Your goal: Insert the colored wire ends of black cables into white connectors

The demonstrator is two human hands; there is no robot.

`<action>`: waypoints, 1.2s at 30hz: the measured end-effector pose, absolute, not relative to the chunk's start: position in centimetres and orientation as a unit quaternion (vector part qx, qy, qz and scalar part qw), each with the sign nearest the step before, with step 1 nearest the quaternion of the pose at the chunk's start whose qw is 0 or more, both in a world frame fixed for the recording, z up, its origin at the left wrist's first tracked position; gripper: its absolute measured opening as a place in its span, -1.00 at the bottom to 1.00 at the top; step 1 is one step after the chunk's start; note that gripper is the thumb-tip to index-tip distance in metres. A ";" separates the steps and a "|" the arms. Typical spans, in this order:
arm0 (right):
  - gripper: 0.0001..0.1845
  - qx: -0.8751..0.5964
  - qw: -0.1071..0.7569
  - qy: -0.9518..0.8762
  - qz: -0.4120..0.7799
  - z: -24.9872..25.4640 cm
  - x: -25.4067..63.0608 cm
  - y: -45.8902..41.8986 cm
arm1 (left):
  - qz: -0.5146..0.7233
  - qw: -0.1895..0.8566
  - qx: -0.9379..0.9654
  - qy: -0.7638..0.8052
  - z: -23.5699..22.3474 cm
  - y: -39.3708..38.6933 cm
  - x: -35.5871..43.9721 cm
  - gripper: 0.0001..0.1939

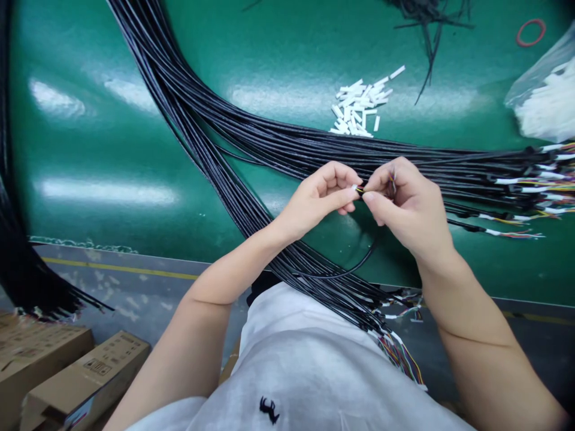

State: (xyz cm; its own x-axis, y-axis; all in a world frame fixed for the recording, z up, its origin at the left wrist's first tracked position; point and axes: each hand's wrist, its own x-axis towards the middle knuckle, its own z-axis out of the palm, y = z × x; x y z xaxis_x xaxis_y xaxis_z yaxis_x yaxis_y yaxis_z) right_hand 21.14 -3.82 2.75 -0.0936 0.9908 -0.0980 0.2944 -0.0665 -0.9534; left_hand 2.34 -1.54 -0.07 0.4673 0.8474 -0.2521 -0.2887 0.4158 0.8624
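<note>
My left hand (326, 191) is closed in a pinch on a small white piece (355, 187); whether it is a connector or a sleeve I cannot make out. Thin coloured wires (360, 190), yellow among them, span the short gap to my right hand (404, 200). That hand pinches the wires between thumb and forefinger, and more coloured strands (393, 178) poke up among its fingers. Beneath both hands run bundles of black cables (278, 140). One single black cable (354, 267) curves up from the near bundle toward my right hand.
Short white tubes (359, 108) lie in a pile on the green table (251, 54). Black ties (429, 24), a red ring (530, 32) and a plastic bag of white pieces (548, 102) lie farther back. Cable ends (516, 179) fan out at right. Cardboard boxes (90, 374) stand below left.
</note>
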 end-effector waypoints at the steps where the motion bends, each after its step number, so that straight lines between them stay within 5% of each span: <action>1: -0.94 -0.548 0.375 -0.543 0.514 2.6 21.4 -3.7 | 0.383 0.757 0.388 0.360 -0.1 -1.5 2.3 -0.63; 11: -0.74 -0.532 0.372 -0.400 0.647 3.1 22.5 -2.5 | 0.394 0.741 0.387 0.381 0.1 -1.2 2.1 -0.82; 36: -0.64 -0.534 0.394 -0.365 0.653 2.8 22.3 -2.3 | 0.384 0.745 0.378 0.392 0.4 -1.2 2.2 -0.81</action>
State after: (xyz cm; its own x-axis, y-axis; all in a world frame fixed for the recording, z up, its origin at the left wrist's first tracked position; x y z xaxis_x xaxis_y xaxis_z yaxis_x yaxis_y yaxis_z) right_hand 22.31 -2.29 2.78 -0.1198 0.9040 -0.4103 -0.1247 -0.4238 -0.8971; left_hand 2.17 -1.20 0.38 0.3974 0.8691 -0.2944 -0.2758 0.4191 0.8650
